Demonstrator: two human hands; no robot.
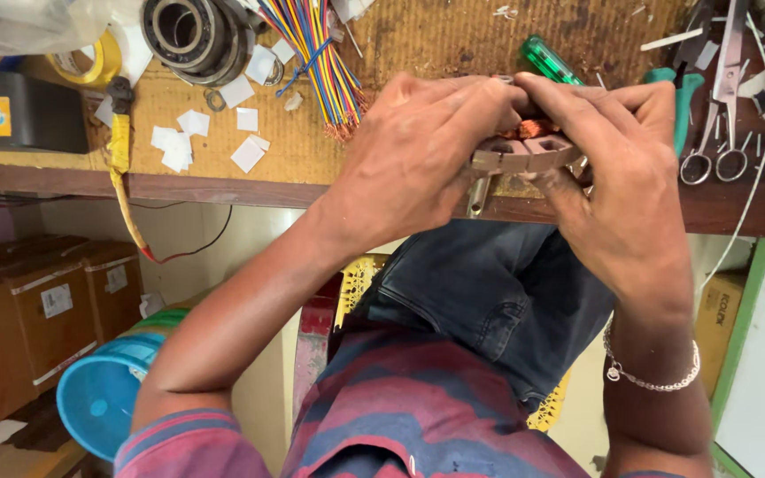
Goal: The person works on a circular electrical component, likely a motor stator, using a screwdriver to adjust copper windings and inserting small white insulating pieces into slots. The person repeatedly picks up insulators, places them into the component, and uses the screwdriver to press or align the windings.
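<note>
Both hands' grips pinch stator core [524,152] between them: left hand [418,159], right hand [622,186], above workbench [312,150] edge.

A worn wooden surface [418,44] carries the clutter. At its middle lies a bundle of coloured wires [316,53]. Just left of the bundle sits a steel bearing [192,35], with white paper squares [183,142] below it. Well right of the bundle lie a green screwdriver [549,60], then scissors [726,106].
</note>
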